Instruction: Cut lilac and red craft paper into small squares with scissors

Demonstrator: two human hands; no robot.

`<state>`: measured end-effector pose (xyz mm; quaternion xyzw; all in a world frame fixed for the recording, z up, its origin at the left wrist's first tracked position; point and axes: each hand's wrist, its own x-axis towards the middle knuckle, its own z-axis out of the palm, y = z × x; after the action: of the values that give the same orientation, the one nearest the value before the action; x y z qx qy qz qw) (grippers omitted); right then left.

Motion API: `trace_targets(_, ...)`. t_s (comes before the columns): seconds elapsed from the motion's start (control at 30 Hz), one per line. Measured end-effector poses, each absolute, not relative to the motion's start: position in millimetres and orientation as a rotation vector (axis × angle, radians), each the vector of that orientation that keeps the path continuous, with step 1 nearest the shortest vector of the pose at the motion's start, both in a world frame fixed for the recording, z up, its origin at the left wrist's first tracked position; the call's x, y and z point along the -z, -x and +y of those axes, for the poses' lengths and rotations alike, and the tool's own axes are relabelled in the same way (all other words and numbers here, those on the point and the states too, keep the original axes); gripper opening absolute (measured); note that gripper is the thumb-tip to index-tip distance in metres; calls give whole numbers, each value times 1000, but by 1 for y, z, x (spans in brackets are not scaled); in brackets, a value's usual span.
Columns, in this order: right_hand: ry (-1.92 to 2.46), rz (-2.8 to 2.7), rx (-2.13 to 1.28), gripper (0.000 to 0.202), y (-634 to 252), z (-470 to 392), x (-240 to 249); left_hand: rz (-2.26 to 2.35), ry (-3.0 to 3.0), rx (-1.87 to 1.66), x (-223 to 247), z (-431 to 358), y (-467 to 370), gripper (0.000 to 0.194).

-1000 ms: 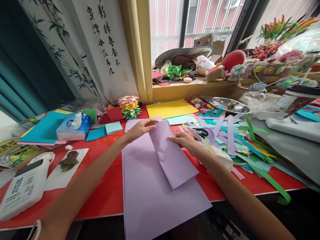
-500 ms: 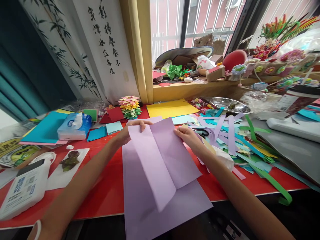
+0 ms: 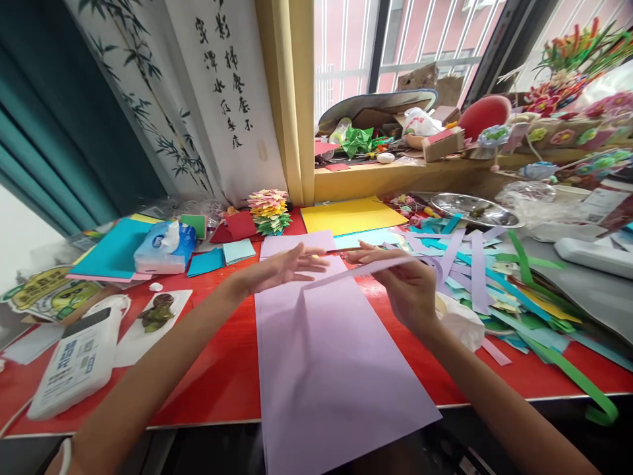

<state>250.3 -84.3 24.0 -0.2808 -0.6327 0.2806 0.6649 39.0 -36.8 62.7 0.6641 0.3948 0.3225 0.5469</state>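
Note:
My right hand (image 3: pixel 413 290) holds a small lilac sheet of paper (image 3: pixel 363 267), pinched at its right end. The sheet is tilted nearly edge-on to me, so its fold hardly shows. My left hand (image 3: pixel 291 267) is off the paper, its fingers stretched out towards the sheet's left end. Below both hands lie large lilac sheets (image 3: pixel 336 396), stacked and reaching over the table's front edge. Another lilac piece (image 3: pixel 297 243) lies just beyond my left hand.
Cut paper strips (image 3: pixel 479 270) lie heaped on the right of the red table (image 3: pixel 212 369), beside a metal dish (image 3: pixel 475 210). A tissue pack (image 3: pixel 165 247), a white box-like device (image 3: pixel 76 363) and a folded-paper stack (image 3: pixel 270 212) stand on the left and at the back.
My left hand has let go of the folded lilac sheet and opened. My right hand has turned the sheet from upright to nearly edge-on. The view has shifted slightly left.

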Motion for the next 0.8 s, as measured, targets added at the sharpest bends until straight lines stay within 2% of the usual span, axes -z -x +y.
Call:
trace_targets(0.07,560,-1480,-616,9,-250,-91,-27,699,-1464,-423,-54,-38,-37,60)
trace_targets(0.13,542,-1488,-594,7,-253,-98,-31,607,-1398,-309,-45,-37,-34,64)
trace_targets(0.37,661,-1453,-526,13,-274,-121,-33,544,-1285,-262,-16,-38,-42,57)
trace_targets(0.6,709,-1525,-480,17,-308,-134,-11,650,-1317,-509,-18,-37,-41,50)
trace_targets(0.8,745,-2161,-487,24,-345,-140,7,976,-1682,-428,-11,-34,-37,37)
